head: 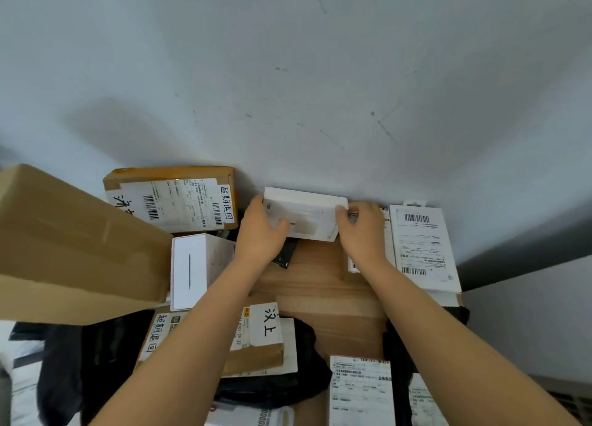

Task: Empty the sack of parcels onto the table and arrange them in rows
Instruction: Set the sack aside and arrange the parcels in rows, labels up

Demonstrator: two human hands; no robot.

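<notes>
A small white box rests at the far edge of the wooden table, against the wall. My left hand grips its left end and my right hand grips its right end. Left of it lies a brown carton with a white label. To the right lies a flat white parcel with barcodes. A white box with a black line stands by my left forearm. Nearer me sits a brown labelled parcel on black bags.
A large plain cardboard box fills the left side. More white labelled parcels lie at the near right. A small black item pokes out under my left hand. The grey wall stands right behind the table.
</notes>
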